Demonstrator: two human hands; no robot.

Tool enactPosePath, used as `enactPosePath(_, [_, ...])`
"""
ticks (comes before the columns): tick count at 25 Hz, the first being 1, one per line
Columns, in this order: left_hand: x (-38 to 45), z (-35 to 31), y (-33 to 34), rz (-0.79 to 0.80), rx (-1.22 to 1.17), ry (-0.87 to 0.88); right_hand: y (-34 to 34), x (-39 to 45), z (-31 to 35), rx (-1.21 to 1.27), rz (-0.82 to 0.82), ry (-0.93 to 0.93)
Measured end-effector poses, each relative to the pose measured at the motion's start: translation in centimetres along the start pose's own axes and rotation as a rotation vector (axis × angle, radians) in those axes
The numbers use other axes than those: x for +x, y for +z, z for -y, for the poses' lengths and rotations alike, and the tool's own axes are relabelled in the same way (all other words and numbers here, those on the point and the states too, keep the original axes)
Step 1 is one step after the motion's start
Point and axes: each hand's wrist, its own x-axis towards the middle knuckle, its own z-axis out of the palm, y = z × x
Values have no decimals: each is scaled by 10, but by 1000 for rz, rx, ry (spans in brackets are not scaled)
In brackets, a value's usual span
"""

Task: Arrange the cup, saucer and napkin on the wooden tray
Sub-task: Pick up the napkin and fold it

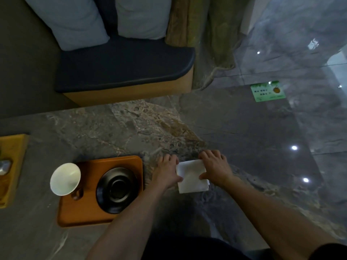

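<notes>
A folded white napkin (192, 177) lies on the marble table, right of the wooden tray (84, 209). My left hand (166, 170) grips the napkin's left edge between thumb and fingers. My right hand (216, 168) grips its right edge the same way. A black saucer (117, 190) sits on the right half of the tray. A white flared cup (64, 179) stands at the tray's far left corner, partly overhanging the edge.
A second, lighter wooden tray (11, 166) with a metal object lies at the table's left edge. Beyond the table stands a bench (122, 72) with a dark cushion and grey pillows. Glossy floor lies to the right.
</notes>
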Motion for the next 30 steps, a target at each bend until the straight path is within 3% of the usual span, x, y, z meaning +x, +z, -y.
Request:
enactPosePath(5, [-2,-2,6,67,44,3,5,-9,-3,108,-14,4])
enactPosePath(9, [-12,-4,4,52,-54,6,4,-21,-1,351,-12,63])
enactPosePath(15, [-56,4,5,82,-531,-43,-4,-57,10,859,-34,129])
enactPosePath(20, [-95,19,-3,80,-1113,-160,-14,-84,42,1167,1,155])
enactPosePath(23, [-117,20,-4,-83,-1225,-157,-5,-90,79,1163,-98,177])
enactPosePath(27, [-144,25,-7,-428,-1068,-113,6,-90,131,1153,-166,148])
enactPosePath(30, [-163,45,-14,-539,-1043,-114,17,-90,165,1102,-212,133])
